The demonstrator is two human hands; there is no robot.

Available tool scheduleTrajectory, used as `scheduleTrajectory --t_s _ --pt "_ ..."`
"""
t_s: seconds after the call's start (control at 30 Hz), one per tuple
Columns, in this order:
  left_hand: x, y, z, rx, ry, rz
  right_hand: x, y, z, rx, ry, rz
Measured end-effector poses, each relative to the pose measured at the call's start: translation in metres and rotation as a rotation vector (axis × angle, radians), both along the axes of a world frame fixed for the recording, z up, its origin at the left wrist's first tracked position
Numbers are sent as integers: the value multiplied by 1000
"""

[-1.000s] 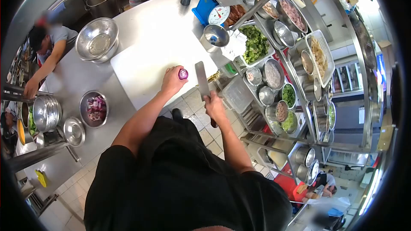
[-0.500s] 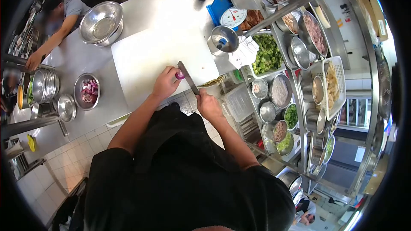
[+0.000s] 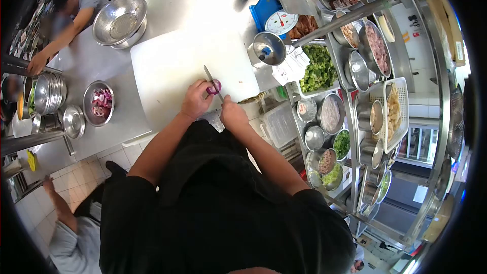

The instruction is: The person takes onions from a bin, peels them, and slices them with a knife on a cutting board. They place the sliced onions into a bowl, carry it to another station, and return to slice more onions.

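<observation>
A piece of red onion (image 3: 216, 87) rests near the front edge of the white cutting board (image 3: 172, 66). My left hand (image 3: 195, 100) is closed on the onion, its fingertips gathered at the left side. Gripped in my right hand (image 3: 234, 114) is a knife (image 3: 208, 74), its blade pointing away from me and set at the onion. Part of the blade is hidden by the onion. Small scraps lie on the board. To the left, a metal bowl (image 3: 110, 114) holds chopped red onion (image 3: 102, 103).
A metal colander (image 3: 139, 30) stands behind the board. On the right are a blue scale (image 3: 261, 14), a metal pot (image 3: 276, 56) and shelves of food containers, including broccoli (image 3: 318, 68). One co-worker reaches in at upper left; another person (image 3: 76, 238) is at lower left.
The knife has turned from beside the onion to lie against it, and my right hand has come left and closer. A person in grey has appeared at lower left.
</observation>
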State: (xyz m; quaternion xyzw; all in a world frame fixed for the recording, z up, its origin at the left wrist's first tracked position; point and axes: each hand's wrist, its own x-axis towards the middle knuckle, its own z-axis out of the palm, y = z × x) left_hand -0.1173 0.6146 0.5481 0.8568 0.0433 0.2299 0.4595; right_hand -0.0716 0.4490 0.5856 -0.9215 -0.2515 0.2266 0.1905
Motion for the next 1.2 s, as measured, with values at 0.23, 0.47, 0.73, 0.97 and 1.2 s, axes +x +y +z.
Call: scheduleTrajectory --t_s 0.23,0.47,0.73,0.97,1.2 --pt "14 -10 -1 65 -4 56 21 -9 -5 67 63 13" --pt "-1 8 19 129 107 103 5 -21 37 9 76 -30" --pt "-21 12 8 295 -13 227 -13 -22 51 -70 26 38" --pt "-7 13 -5 133 49 37 -13 -24 42 -52 8 74" --pt "-4 13 3 94 -34 38 -1 3 5 -32 39 84"
